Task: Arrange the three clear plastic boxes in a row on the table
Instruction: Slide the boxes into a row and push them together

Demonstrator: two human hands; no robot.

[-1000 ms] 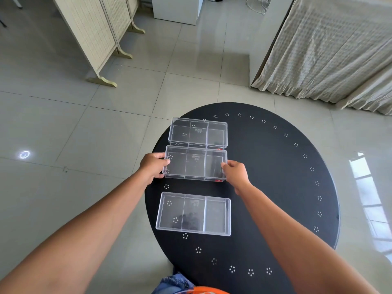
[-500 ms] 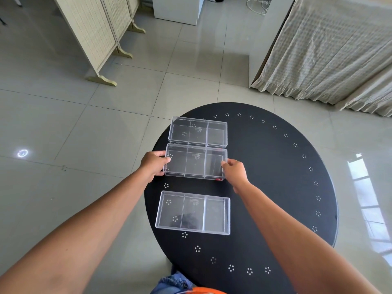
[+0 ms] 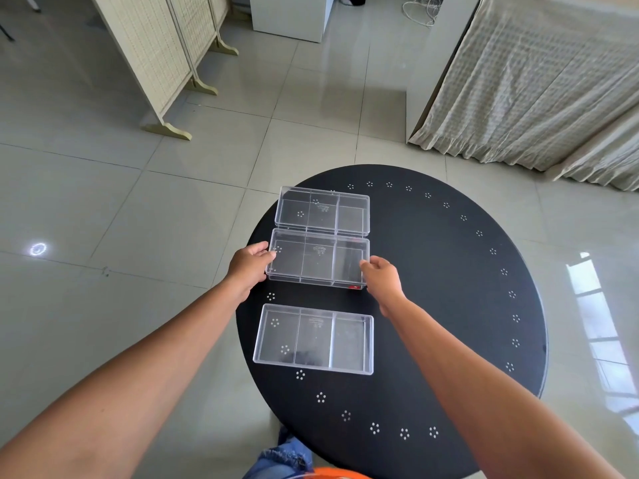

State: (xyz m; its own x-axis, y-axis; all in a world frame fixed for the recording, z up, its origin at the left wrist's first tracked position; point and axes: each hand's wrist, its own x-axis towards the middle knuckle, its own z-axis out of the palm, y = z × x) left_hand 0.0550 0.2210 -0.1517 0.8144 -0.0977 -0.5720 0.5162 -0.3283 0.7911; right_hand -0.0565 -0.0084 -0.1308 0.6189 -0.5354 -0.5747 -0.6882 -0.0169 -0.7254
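Note:
Three clear plastic boxes, each split into three compartments, lie one behind another on the left side of a round black table (image 3: 449,305). The far box (image 3: 322,210) touches the middle box (image 3: 317,259). The near box (image 3: 314,339) lies apart from them, closer to me. My left hand (image 3: 249,265) grips the middle box's left end and my right hand (image 3: 382,279) grips its right end. A small red catch shows at that box's near right corner.
The table's left edge runs just beside the boxes' left ends. A folding screen (image 3: 162,53) stands on the tiled floor at the far left. A draped cloth (image 3: 532,81) hangs at the far right, and a white cabinet (image 3: 292,15) stands at the back.
The middle box has shifted slightly away from me, up against the far box, with both hands still on its ends. The other two boxes have not moved.

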